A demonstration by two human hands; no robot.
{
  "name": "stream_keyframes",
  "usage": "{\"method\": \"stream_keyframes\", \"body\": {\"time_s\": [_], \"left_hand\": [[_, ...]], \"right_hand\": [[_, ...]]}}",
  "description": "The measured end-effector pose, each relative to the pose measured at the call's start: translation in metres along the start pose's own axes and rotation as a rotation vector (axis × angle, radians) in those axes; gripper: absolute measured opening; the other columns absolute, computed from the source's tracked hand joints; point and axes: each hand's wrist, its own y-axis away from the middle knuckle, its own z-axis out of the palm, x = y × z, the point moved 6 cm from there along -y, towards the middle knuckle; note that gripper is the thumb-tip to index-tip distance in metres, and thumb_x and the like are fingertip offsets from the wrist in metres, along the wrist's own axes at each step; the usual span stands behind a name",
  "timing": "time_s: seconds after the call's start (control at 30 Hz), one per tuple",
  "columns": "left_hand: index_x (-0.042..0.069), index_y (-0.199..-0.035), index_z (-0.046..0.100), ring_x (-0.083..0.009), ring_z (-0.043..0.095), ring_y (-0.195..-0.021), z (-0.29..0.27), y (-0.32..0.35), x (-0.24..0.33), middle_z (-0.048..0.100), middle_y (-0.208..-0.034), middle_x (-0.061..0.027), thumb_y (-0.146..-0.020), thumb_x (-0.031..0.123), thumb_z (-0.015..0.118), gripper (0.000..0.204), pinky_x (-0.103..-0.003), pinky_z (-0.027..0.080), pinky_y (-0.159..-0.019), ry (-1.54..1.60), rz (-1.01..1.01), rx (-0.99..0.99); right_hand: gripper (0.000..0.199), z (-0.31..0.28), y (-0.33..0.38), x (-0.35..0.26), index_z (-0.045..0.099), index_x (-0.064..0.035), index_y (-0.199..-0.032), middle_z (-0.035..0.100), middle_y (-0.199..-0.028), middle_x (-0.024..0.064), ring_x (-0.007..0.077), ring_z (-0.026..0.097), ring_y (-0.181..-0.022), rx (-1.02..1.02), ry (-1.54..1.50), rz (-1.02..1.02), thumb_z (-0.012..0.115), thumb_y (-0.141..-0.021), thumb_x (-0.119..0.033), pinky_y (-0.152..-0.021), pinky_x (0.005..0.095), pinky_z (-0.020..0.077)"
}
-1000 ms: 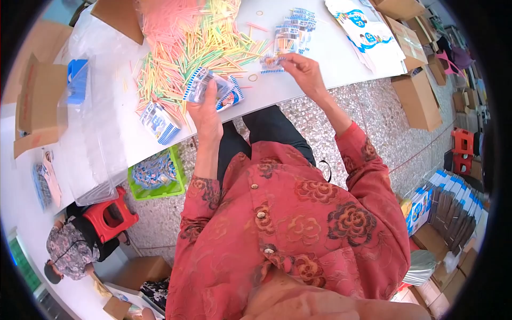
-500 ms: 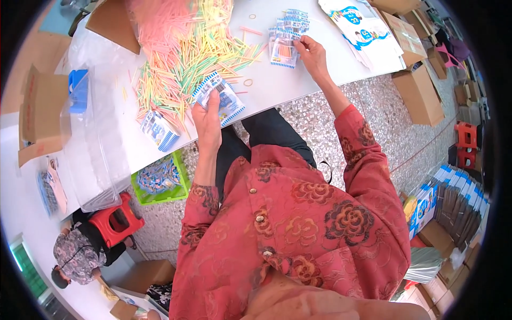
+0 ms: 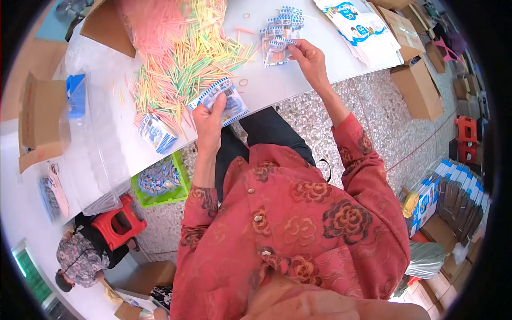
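"White table (image 3: pixel 272 85): what is covering its upper left?"

"Pink, yellow and green sticks (image 3: pixel 181 66) are sprawling there in a loose heap. A bright green crate (image 3: pixel 166 200) is sitting beyond the table's edge, left of the frame's centre."

"And the smaller goods?"

"A row of packets (image 3: pixel 288 23) is overlapping near the top centre, and a fanned stack (image 3: pixel 156 132) is resting lower left, beside the heap."

"What are the 2 hands doing?"

"The left hand (image 3: pixel 209 120), upper centre, is pressing its thumb over a blue-striped packet (image 3: pixel 233 104); its fingers are mostly hiding underneath. The right hand (image 3: pixel 309 57), farther right, is pinching the upper edge of a see-through packet (image 3: pixel 277 54) at the row's near end."

"Anything tinier?"

"2 rubber bands (image 3: pixel 240 83) are lying right of the sticks."
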Motion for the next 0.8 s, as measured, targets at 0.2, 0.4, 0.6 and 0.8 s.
{"method": "stream_keyframes", "body": {"time_s": [0.2, 0.4, 0.6, 0.8], "left_hand": [[-0.001, -0.106, 0.063, -0.007, 0.059, -0.08, -0.006, 0.001, -0.002, 0.066, -0.095, -0.0028, -0.09, 0.014, 0.059, 0.023, -0.023, 0.048, -0.071, -0.033, 0.013, 0.015], [-0.002, -0.101, 0.065, -0.0057, 0.059, -0.074, 0.005, 0.0, 0.001, 0.066, -0.088, -0.0018, -0.088, 0.011, 0.062, 0.019, -0.022, 0.049, -0.067, -0.009, 0.01, 0.002], [-0.003, -0.092, 0.067, -0.004, 0.057, -0.066, -0.002, 0.002, 0.0, 0.066, -0.079, -0.0009, -0.084, 0.011, 0.066, 0.016, -0.021, 0.048, -0.059, -0.05, 0.006, -0.014], [-0.003, -0.089, 0.068, -0.0038, 0.057, -0.065, -0.001, 0.006, -0.002, 0.066, -0.076, -0.0009, -0.084, 0.014, 0.068, 0.018, -0.02, 0.048, -0.058, -0.161, -0.022, -0.063]], "right_hand": [[0.011, 0.005, -0.002, 0.006, 0.063, 0.0002, -0.091, 0.06, -0.073, -0.0001, 0.0044, 0.054, -0.066, -0.024, -0.13, 0.11, 0.057, -0.088, -0.009, -0.06, 0.0196, 0.0453], [0.021, -0.017, -0.017, 0.036, 0.062, -0.0047, -0.105, 0.062, -0.084, 0.0016, 0.0064, 0.055, -0.072, 0.122, 0.224, 0.26, 0.061, -0.086, -0.013, -0.063, 0.0233, 0.0493], [0.029, 0.024, 0.002, -0.059, 0.059, -0.0069, -0.113, 0.062, -0.098, 0.0023, 0.0079, 0.056, -0.081, -0.044, 0.27, -0.095, 0.061, -0.084, -0.011, -0.063, 0.0224, 0.0472], [0.023, 0.099, 0.04, -0.118, 0.062, -0.0061, -0.102, 0.063, -0.096, 0.0005, 0.0107, 0.058, -0.079, -0.717, 0.149, -0.206, 0.065, -0.082, -0.015, -0.062, 0.025, 0.0458]]}}
